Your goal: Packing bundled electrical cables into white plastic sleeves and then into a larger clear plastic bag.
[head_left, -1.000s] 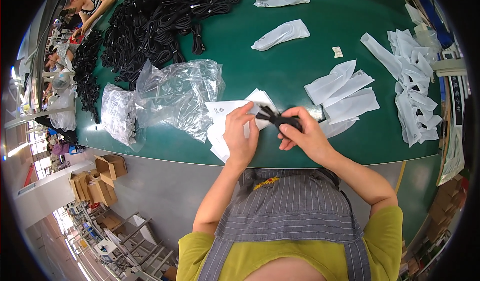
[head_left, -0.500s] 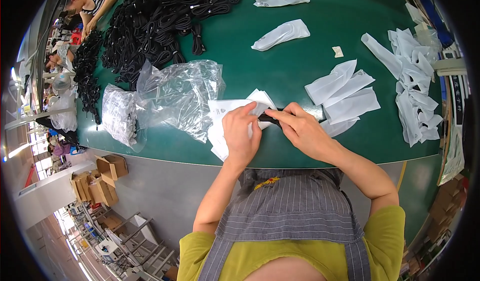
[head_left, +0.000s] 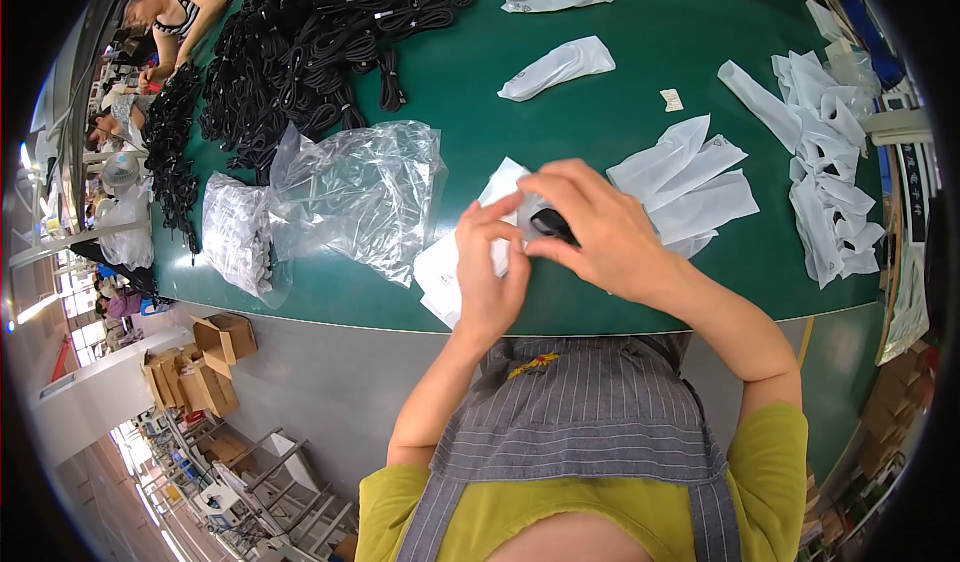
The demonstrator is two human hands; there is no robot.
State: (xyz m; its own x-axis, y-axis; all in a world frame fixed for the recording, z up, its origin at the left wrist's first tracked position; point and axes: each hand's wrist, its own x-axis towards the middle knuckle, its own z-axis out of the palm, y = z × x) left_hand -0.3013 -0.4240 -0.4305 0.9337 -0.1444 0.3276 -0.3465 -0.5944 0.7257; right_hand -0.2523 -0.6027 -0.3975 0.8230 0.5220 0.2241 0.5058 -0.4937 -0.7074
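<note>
My left hand [head_left: 488,267] has its fingers bent and pinched on the edge of a white bag [head_left: 508,179] above the near part of the green table. My right hand [head_left: 610,230], fingers curled, grips a black coiled cable [head_left: 552,225] at the bag's opening. Part of the cable is hidden by the bag and my fingers. Under my left hand lies a small stack of flat white bags [head_left: 437,274]. Just right of my right hand, several white bags [head_left: 690,192] are fanned out on the table.
A large heap of black coiled cables [head_left: 310,52] covers the far left. Before it lie a crumpled clear plastic bag [head_left: 365,197] and a pack of white bags [head_left: 236,232]. Two filled white bags [head_left: 558,68] rest farther off; more bags [head_left: 825,182] line the right. A co-worker [head_left: 200,2] bends at the far left.
My right hand has turned and curled around the black cable, which now sits at the white bag's opening. The bag has been lifted and crumpled between my hands.
</note>
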